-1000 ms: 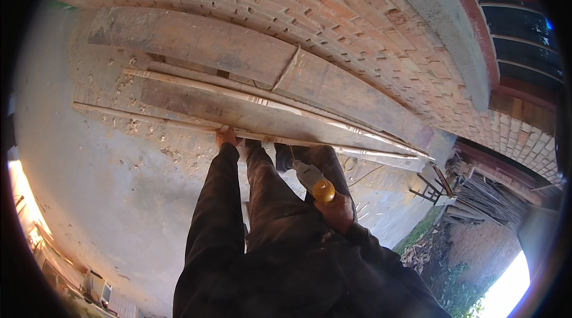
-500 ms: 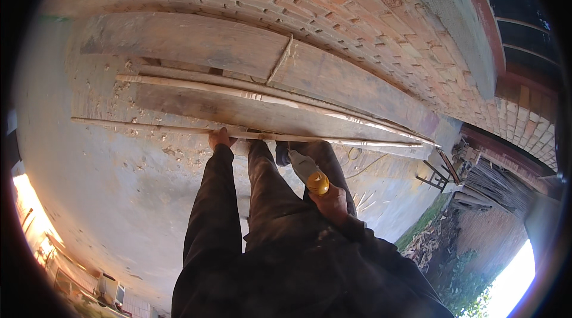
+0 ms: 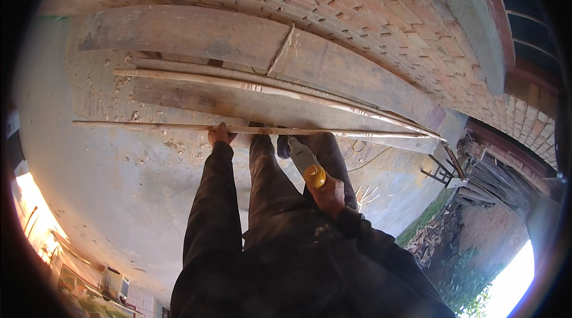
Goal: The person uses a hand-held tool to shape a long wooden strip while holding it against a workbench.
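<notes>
A long thin wooden pole (image 3: 149, 125) runs crosswise in front of me, passing over my legs near the knees. My left hand (image 3: 220, 134) is closed around it, left of my legs. Lower and to the right, my right hand (image 3: 329, 195) grips a drill-like hand tool (image 3: 304, 157) with a grey body and a rounded yellow rear end. The tool's narrow front points up toward the pole between my legs. Whether its tip touches the pole is too small to tell.
Beyond the pole lie a second long pole (image 3: 262, 87) and a wide plank (image 3: 190, 98). A long board (image 3: 185, 32) lies along the brick wall (image 3: 357, 8), with a stick (image 3: 281, 50) across it. Shavings (image 3: 128, 82) litter the floor. Bundled sticks (image 3: 497, 181) lie far right.
The tool and my right hand have shifted slightly up the picture. My left hand keeps its grip on the pole, whose middle has risen slightly.
</notes>
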### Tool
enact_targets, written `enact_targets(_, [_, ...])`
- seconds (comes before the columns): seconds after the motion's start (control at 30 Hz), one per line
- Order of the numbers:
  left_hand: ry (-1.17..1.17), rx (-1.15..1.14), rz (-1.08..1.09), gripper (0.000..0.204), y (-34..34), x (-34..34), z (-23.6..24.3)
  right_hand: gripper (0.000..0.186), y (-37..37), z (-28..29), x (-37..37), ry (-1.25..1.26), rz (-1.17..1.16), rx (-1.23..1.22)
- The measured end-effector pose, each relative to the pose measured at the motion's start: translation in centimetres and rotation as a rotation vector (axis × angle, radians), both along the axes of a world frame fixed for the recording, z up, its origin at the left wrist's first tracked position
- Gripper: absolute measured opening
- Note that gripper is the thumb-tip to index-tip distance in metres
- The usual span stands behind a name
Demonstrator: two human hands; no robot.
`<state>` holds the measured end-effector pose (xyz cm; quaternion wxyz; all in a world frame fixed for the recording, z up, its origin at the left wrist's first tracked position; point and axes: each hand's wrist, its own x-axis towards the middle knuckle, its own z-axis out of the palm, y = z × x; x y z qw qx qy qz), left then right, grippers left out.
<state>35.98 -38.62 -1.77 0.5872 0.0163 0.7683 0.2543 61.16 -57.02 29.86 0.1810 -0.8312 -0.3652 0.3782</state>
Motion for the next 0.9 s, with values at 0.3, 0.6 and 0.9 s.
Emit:
enact_targets(0.3, [-0.181, -0.063, 0.084, 0.026, 0.4, 1.1, 0.7, 0.03, -1.0, -0.5, 0.5, 0.019, 0.101, -0.05])
enact_targets(0.6, [-0.172, -0.041, 0.045, 0.028, 0.2, 0.9, 0.2, 0.03, -1.4, -0.7, 0.5, -0.005, 0.067, -0.03])
enact_targets(0.9, [-0.171, -0.031, 0.017, 0.028, 1.3, 1.8, -0.4, 0.025, -1.5, -0.2, 0.4, -0.018, -0.031, 0.013])
